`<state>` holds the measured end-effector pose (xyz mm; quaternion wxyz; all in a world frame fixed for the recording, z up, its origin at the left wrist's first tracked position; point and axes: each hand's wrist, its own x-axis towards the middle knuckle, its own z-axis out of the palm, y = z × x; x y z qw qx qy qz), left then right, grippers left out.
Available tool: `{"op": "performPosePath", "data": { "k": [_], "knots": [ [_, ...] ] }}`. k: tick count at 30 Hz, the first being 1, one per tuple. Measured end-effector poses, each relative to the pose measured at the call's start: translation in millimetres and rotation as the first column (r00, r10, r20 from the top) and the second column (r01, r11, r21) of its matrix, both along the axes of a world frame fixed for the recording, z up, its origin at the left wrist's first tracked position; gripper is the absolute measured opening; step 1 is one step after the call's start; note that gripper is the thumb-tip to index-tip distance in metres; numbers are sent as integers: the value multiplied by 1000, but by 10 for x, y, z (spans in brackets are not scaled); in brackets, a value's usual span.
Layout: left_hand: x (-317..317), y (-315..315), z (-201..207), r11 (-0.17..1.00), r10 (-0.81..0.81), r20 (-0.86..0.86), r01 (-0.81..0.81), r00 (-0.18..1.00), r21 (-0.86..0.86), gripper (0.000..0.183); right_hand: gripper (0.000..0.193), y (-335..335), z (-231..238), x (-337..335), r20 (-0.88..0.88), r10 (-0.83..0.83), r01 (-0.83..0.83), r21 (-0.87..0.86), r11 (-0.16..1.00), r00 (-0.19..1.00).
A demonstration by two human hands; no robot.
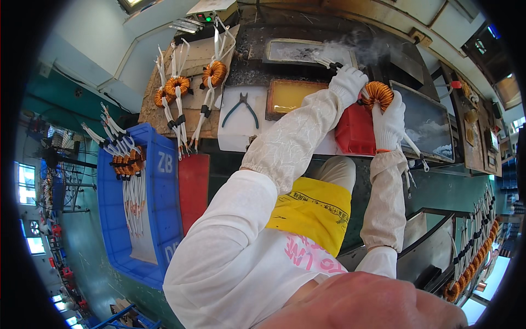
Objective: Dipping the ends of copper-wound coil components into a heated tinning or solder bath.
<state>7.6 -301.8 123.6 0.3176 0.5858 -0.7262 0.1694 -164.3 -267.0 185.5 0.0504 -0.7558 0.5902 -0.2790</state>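
Above the red container (pixel 355 131), you are gripping a copper coil (pixel 378 93) in your gloved right hand (pixel 390 118) while your left hand (pixel 348 82) is pinching its white leads (a yellow label is lying on your lap)

Orange coil (pixel 379 93), white-gloved hands (pixel 368 94) — blue crate (pixel 164 186), yellow apron (pixel 312 214)

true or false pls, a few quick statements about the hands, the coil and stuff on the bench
1. Both hands wear white gloves. True: the left hand and right hand are gloved.
2. The right hand holds a copper-wound ring coil. True.
3. The pliers are in the left hand. False: they lie on a white sheet, apart from both hands.
4. The blue crate is empty. False: it holds coils with white leads.
5. Smoke rises by the tray near the left hand. True.
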Motion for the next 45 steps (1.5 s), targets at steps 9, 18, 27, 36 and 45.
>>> {"op": "performPosePath", "data": {
  "k": [9,18,27,36,45],
  "knots": [
    [-6,-6,14,1000,-14,17,15,1000,-16,20,54,-14,-20,-21,10,6,-6,-17,1000,1000],
    [-12,-14,6,1000,-14,18,14,1000,-20,19,55,-58,-100,-38,12,11,-9,-82,997,1000],
    [-12,-14,10,1000,-3,22,2,1000,2,20,55,-51,-91,-21,-7,-2,1,-113,994,1000],
    [-21,-11,19,1000,7,44,-7,999,-14,19,56,-65,-129,-44,14,5,-3,-115,993,1000],
    [-28,-1,22,999,4,42,-3,999,-32,19,56,-70,-136,-50,7,2,-1,-123,992,1000]
  ]
}}
